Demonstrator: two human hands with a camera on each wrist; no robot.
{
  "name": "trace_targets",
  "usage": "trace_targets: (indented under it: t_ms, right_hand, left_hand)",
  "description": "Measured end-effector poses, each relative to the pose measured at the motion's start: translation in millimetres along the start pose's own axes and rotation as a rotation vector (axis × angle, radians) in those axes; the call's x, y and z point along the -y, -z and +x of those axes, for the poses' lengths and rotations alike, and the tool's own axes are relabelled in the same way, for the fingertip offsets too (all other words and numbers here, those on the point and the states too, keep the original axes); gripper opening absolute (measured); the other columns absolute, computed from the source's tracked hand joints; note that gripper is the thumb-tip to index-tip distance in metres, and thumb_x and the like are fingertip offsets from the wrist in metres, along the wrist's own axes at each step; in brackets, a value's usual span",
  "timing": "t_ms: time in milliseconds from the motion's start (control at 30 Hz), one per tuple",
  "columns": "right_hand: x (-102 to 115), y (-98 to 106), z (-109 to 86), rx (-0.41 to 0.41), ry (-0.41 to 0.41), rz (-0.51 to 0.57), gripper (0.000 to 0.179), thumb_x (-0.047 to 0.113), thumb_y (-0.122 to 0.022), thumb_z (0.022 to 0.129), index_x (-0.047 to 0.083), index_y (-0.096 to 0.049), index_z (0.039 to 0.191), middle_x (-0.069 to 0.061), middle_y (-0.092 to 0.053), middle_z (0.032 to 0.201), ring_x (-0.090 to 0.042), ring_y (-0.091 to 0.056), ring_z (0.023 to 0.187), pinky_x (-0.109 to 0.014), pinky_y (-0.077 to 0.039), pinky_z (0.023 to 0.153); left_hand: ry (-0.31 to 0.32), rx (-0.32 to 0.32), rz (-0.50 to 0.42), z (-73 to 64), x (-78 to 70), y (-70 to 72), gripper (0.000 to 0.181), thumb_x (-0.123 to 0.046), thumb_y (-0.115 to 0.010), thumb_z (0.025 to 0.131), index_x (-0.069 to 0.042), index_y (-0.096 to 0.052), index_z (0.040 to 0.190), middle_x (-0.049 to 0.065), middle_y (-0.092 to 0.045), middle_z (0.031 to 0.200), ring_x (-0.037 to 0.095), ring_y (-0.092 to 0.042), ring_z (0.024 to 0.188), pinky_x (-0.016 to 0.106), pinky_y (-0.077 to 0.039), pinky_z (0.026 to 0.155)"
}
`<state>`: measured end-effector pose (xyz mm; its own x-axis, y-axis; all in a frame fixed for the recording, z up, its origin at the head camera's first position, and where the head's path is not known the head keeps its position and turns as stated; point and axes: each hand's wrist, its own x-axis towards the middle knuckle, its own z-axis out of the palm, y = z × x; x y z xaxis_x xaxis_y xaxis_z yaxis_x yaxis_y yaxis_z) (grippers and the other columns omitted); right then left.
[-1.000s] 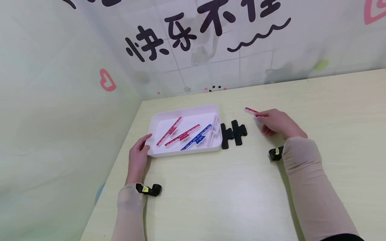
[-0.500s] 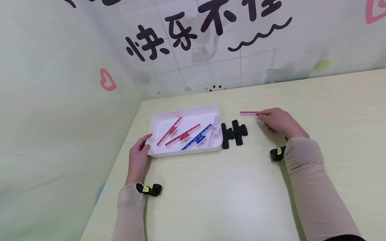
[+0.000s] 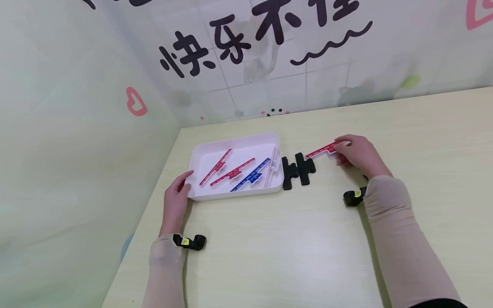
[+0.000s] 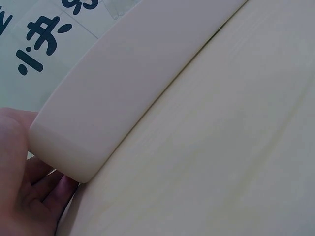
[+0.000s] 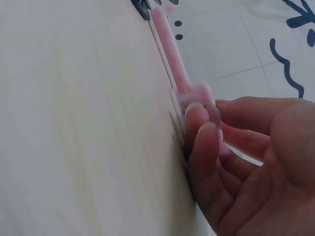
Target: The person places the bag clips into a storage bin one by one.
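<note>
The left edge of the desk (image 3: pixel 262 256) slants down close beside the left hand (image 3: pixel 175 201), leaving only a narrow strip there. That hand grips the left end of one white tray (image 3: pixel 235 196), its fingers and thumb parted just enough to span the wall. Inside the tray lie four long clips, left to right: two red clips, the first (image 3: pixel 215 167) set apart from the second (image 3: pixel 233 173), one blue clip (image 3: pixel 250 175), its lower end by the front wall, and one pale clip (image 3: pixel 274 164) near the right wall.

Two black clips stand side by side just right of the tray, the left one (image 3: pixel 289 173) close against its wall, the other (image 3: pixel 304 169) beside it. One more red clip (image 3: pixel 321 151), the fifth long one, has its left end at the second black clip; whether they touch I cannot tell. The right hand (image 3: pixel 358 156) pinches this clip at its star, fingers closed on it. Desk space runs between the forearms, behind the held clip to the backdrop (image 3: pixel 323 85), and widely rightward.
</note>
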<state>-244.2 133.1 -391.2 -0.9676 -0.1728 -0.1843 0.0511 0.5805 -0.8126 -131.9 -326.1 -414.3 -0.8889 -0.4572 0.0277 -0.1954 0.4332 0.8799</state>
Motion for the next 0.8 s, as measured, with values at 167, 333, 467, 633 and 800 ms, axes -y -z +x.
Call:
trace_targets:
  t_ms: [167,333,467,633,800]
  right_hand:
    - [-3.6,-2.3,2.6,-0.015,-0.010,0.147,0.043,0.025,-0.046,0.095,0.003,-0.046,0.132,-0.006,-0.064,0.079,-0.014,-0.061,0.063,-0.028,-0.053,0.060]
    - [-6.2,-2.7,4.0,-0.008,-0.011,0.232,0.045,0.025,-0.047,0.095,0.003,-0.043,0.134,-0.005,-0.065,0.083,-0.011,-0.061,0.064,-0.027,-0.053,0.059]
    - [-7.5,-3.1,4.5,-0.007,-0.015,0.289,0.043,0.023,-0.046,0.095,0.003,-0.044,0.133,-0.004,-0.064,0.084,-0.010,-0.060,0.065,-0.026,-0.053,0.060]
    - [-9.7,-4.5,5.0,-0.073,-0.031,0.344,0.034,0.022,-0.047,0.095,0.003,-0.052,0.123,0.000,-0.060,0.081,-0.010,-0.056,0.062,-0.024,-0.052,0.059]
    - [-10.3,-5.0,6.3,-0.153,-0.030,0.391,0.034,0.027,-0.047,0.095,0.005,-0.054,0.120,0.003,-0.055,0.080,-0.007,-0.052,0.063,-0.020,-0.050,0.059]
  left_hand:
    - [0.007,0.000,0.001,0.2,0.1,0.9,0.037,-0.017,-0.044,0.094,-0.032,-0.056,0.125,-0.010,-0.041,0.141,0.009,-0.033,0.132,0.033,-0.031,0.108]
    - [0.008,0.001,0.001,0.0,-0.2,1.2,0.036,-0.017,-0.044,0.094,-0.032,-0.056,0.125,-0.010,-0.041,0.141,0.009,-0.033,0.132,0.034,-0.031,0.108]
    - [0.004,0.003,-0.003,0.9,0.3,1.4,0.036,-0.017,-0.044,0.095,-0.032,-0.056,0.125,-0.009,-0.040,0.142,0.010,-0.033,0.132,0.034,-0.030,0.109]
    - [0.006,0.006,-0.021,1.5,0.9,0.8,0.036,-0.017,-0.044,0.095,-0.032,-0.057,0.125,-0.009,-0.041,0.141,0.010,-0.033,0.132,0.034,-0.031,0.109]
    - [-0.001,0.011,-0.022,2.0,0.0,-0.2,0.036,-0.017,-0.044,0.094,-0.032,-0.056,0.125,-0.009,-0.041,0.141,0.010,-0.033,0.132,0.034,-0.030,0.109]
